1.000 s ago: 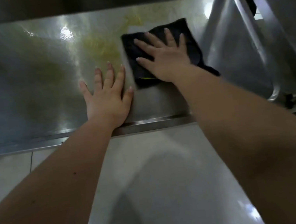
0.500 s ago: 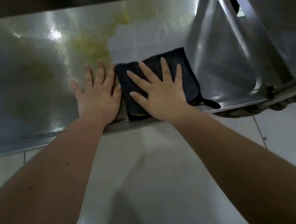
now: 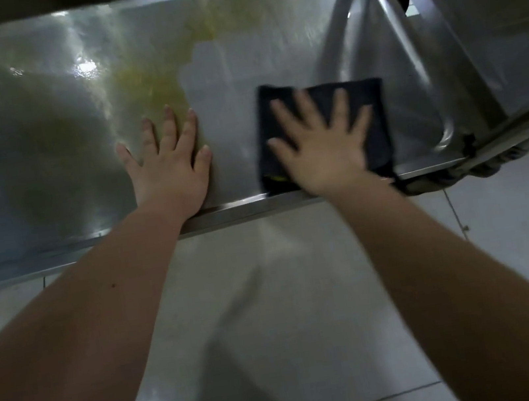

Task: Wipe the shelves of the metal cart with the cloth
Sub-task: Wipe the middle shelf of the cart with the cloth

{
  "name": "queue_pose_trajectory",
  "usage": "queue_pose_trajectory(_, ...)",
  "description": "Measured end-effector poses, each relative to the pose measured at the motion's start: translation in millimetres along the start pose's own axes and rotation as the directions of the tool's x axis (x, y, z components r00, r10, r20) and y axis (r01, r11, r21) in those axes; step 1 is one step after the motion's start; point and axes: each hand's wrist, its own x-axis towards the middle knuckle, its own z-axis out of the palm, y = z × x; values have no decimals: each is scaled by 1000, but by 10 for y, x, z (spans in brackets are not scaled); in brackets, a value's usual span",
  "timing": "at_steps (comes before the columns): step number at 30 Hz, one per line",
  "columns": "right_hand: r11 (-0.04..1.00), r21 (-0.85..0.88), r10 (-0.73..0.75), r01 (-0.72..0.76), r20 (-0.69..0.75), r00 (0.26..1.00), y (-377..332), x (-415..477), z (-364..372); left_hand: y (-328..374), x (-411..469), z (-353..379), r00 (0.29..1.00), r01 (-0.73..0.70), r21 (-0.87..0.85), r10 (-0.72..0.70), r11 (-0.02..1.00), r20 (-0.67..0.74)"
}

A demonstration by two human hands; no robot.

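Right hand flat with spread fingers on dark cloth right of centre, left hand flat on steel shelf, yellowish smear, possibly grease, upper centre

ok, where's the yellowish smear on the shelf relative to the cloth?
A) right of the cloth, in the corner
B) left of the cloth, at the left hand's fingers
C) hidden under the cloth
B: the yellowish smear spreads on the shelf just beyond the left hand, while the cloth, pressed flat by the right hand, lies on cleaner metal to its right.
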Motion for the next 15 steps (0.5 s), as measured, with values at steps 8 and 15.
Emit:
queue_pose_trajectory(8,978,-33,-209,207,-53,977,-78,4,18,-27,-32,-23,1000,-3,-28,3,1000,0)
queue_pose_trajectory(15,972,-66,226,-224,29,974,1237,118,-207,23,-41,-12,1000,0,10,0,1000,2)
